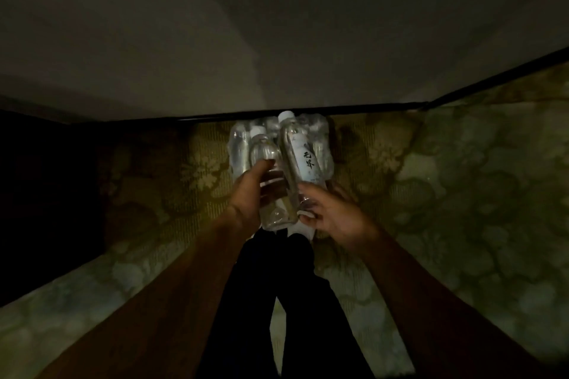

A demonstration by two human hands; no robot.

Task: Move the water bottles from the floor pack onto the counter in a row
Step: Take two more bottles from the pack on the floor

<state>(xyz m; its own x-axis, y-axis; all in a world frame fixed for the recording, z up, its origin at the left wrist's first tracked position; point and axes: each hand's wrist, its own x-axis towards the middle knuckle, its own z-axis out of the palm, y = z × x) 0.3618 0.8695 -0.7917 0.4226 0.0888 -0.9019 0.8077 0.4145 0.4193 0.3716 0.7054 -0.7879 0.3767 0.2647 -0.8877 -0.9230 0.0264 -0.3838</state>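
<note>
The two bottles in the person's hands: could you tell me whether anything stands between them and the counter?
That cannot be settled: no counter shows in this view. The left hand grips one bottle, the right hand the labelled bottle, both above the floor pack on the carpet. Nothing visible blocks them from above.

Patterned floral carpet [462, 194], pale wall [277, 24], dark baseboard [308, 116], black trousers [277, 301].

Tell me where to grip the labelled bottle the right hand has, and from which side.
Grip the labelled bottle around its lower body, below the label, coming from the right as the right hand does. It leans cap-away, and the left hand with the other bottle blocks the left side.
</note>
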